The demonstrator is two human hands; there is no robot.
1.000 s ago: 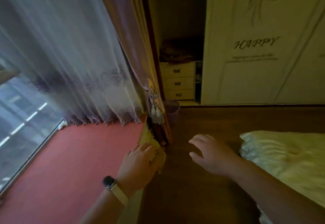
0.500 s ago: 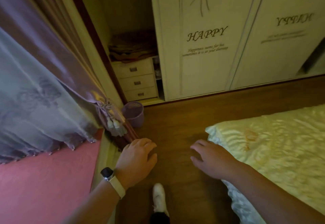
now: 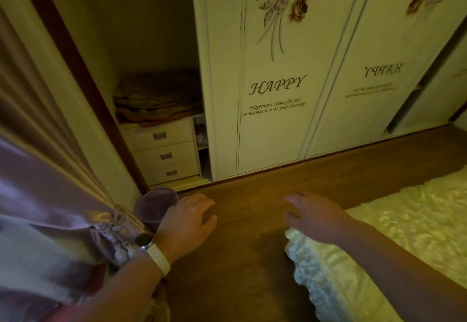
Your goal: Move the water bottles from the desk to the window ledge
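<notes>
No water bottle and no desk are in view, and the window ledge has passed out of the frame. My left hand (image 3: 188, 223), with a watch on a white strap at the wrist, hangs over the wooden floor beside a purple bin, its fingers loosely curled and empty. My right hand (image 3: 314, 216) is held out over the floor at the corner of the bed, fingers apart, holding nothing.
A purple bin (image 3: 154, 205) stands on the floor by the tied-back purple curtain (image 3: 50, 210). A cream bed cover (image 3: 394, 240) fills the lower right. Ahead is a white wardrobe (image 3: 275, 89) with sliding doors, its left bay open with small drawers (image 3: 166, 154) and folded blankets.
The view has swung right, away from the red window ledge and curtains toward the wardrobe and bed. Both hands stay empty in front of me.
</notes>
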